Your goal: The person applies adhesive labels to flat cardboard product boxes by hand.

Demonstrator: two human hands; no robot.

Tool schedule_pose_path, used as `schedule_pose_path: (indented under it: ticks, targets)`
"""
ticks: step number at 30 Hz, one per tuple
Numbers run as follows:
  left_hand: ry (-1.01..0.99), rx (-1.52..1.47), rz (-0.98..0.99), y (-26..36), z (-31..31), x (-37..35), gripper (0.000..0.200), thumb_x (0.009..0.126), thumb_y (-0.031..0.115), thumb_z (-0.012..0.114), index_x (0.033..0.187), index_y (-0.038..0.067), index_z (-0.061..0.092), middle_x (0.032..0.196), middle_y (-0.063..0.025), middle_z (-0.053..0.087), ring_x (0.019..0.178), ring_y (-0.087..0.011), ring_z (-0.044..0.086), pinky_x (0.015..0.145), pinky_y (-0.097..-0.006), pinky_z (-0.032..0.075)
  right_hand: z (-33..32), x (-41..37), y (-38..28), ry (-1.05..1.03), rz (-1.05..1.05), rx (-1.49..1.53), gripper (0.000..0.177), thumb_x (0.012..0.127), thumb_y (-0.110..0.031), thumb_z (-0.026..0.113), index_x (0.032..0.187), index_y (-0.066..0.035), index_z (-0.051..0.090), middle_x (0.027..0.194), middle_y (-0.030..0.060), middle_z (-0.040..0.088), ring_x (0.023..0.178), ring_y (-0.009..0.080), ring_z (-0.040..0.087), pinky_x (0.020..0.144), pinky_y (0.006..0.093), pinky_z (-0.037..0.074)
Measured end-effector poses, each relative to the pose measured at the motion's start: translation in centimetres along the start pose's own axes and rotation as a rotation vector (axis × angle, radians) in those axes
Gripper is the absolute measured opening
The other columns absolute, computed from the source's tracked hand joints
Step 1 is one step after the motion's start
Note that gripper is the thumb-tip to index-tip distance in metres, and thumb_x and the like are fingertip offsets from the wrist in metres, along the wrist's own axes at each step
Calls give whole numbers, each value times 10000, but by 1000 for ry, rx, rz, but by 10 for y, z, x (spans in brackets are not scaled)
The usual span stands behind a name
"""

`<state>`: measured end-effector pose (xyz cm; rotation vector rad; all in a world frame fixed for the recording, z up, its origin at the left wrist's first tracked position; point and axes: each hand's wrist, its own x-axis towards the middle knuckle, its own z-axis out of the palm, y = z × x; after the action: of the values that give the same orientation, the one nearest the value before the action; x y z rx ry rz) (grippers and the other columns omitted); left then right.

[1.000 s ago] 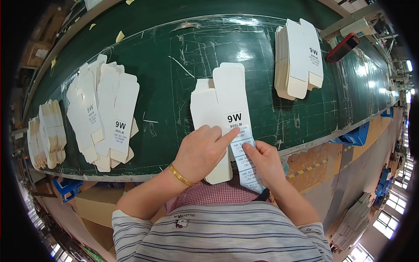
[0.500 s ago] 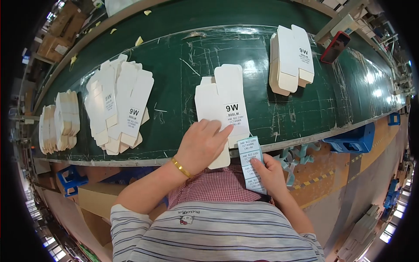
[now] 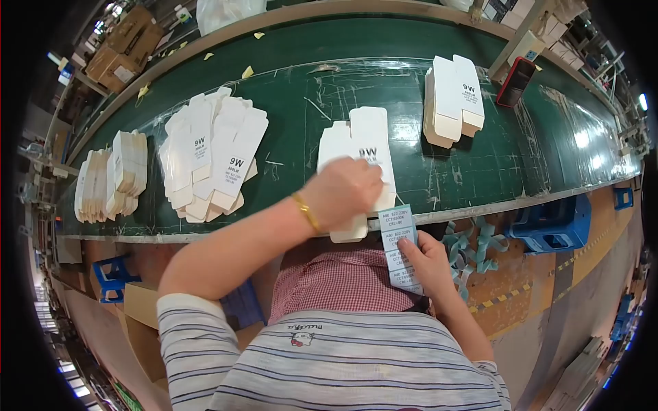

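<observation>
My left hand lies over the lower front of a flat white carton printed "9W". Its fingers are curled in against the carton, and the fingertips are hidden, so I cannot see whether they hold anything. In my right hand is a strip of pale blue-backed labels, gripped between thumb and fingers just off the table edge. Each label carries small printed text. The strip's top end is close to the carton's lower right edge.
Fanned 9W cartons lie on the left of the green table, with bundled cartons further left. Another carton stack and a red-edged phone are at right. Curled backing strips hang near a blue stool.
My left hand has shifted up and right over the carton's printed text, its pointing finger now curled in. My right hand still holds the label strip. The whole view has shifted slightly.
</observation>
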<state>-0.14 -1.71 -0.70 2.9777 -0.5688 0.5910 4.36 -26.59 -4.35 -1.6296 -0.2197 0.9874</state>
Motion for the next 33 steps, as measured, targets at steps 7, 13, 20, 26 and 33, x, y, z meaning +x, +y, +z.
schedule_pose_path:
  ticks: [7, 13, 20, 26, 33]
  targets:
    - [54, 321, -114, -63, -110, -86, 240, 686, 94, 681, 912, 22, 643, 857, -87, 643, 751, -251, 608, 661, -362, 483, -3, 5, -5, -40, -76, -27, 252, 957, -192, 631, 1086, 22, 660, 888, 25, 679, 780, 69, 590, 705, 250, 491]
    - [107, -267, -720, -8, -83, -99, 253, 839, 104, 693, 1089, 61, 698, 1060, -106, 658, 1024, -270, 602, 916, -379, 480, -1, 10, -11, -98, -195, -123, 225, 957, -181, 627, 1056, 18, 656, 868, 31, 665, 778, 79, 563, 701, 249, 472]
    - [126, -1117, -778, 66, -12, -35, 304, 831, 64, 727, 1132, 41, 700, 1037, -79, 680, 861, -128, 646, 744, -253, 532, -5, 8, -14, -140, -422, -317, 271, 913, -177, 671, 1089, 27, 654, 1099, 104, 644, 992, 185, 607, 812, 312, 506]
    - [37, -1223, -882, 69, -13, -25, 257, 841, 76, 728, 1096, 42, 729, 976, -73, 700, 799, -105, 638, 716, -233, 517, 1, 12, -24, -91, -352, -245, 263, 904, -133, 665, 1134, -5, 668, 1027, 96, 670, 903, 157, 610, 761, 293, 496]
    - [124, -1169, -860, 64, -5, -31, 221, 854, 66, 717, 1072, 35, 740, 968, -62, 696, 801, -95, 625, 698, -215, 503, 13, 18, -24, -57, -324, -228, 182, 914, -135, 667, 1022, 8, 697, 818, 43, 665, 696, 82, 554, 622, 245, 442]
